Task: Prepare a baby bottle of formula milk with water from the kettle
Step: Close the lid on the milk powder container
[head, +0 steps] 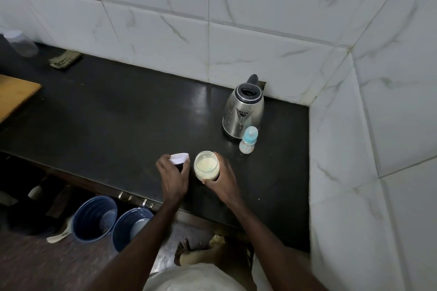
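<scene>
Formula is being opened: left hand (pixel 173 179) holds the lid (pixel 179 157), right hand (pixel 222 179) grips the open jar (pixel 205 165) at the surface's (pixel 118 113) front. Next, likely uncap the bottle (pixel 248 140) (capped, just beside the kettle (pixel 243 111)).

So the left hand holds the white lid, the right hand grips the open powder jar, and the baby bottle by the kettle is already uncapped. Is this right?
No: the head view shows the baby bottle by the kettle with its blue cap on. The white lid and powder jar are held as you say.
</scene>
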